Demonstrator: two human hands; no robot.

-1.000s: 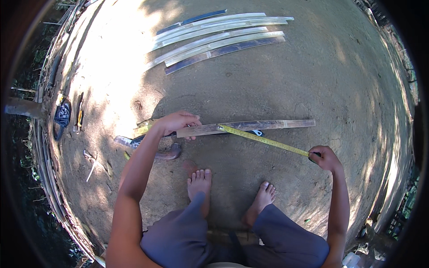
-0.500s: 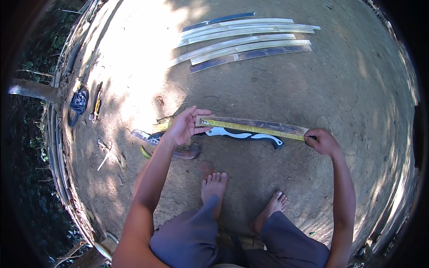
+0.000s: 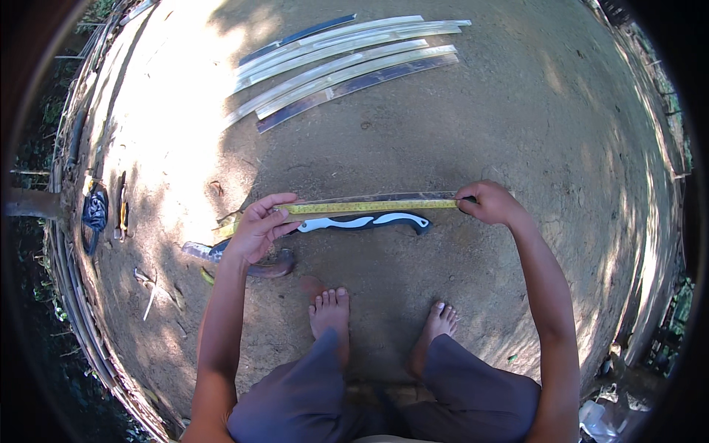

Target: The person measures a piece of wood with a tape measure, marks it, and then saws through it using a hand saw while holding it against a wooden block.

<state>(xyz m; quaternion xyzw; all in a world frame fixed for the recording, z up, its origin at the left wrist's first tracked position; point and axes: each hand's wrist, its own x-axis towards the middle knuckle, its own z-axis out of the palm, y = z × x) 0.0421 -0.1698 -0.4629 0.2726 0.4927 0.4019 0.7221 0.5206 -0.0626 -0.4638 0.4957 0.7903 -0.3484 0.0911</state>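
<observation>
A yellow tape measure [image 3: 369, 207] stretches between my hands, along the near edge of a dark, narrow bamboo strip [image 3: 399, 196]. My left hand [image 3: 255, 227] grips the left end of the strip and tape, thumb on top. At the other side my right hand [image 3: 487, 202] pinches the tape against the strip, a small black part showing at its fingertips. The strip's right tip pokes out past that hand. Just below the tape, on the ground, lies a hand saw with a white and dark handle [image 3: 362, 221]; its blade is partly hidden behind my left hand.
Several pale and dark split strips [image 3: 354, 66] lie side by side on the dirt farther off. A curved brown handle-like piece [image 3: 275, 266] rests near my left wrist. At far left are a dark bundle [image 3: 94, 210] and a slim tool [image 3: 122, 210]. My bare feet [image 3: 330, 308] are below.
My view has shifted, so the ground things sit farther left. My left thumb has closed down over the tape's end, where the fingers were spread. The right hand has come inward from the strip's tip.
</observation>
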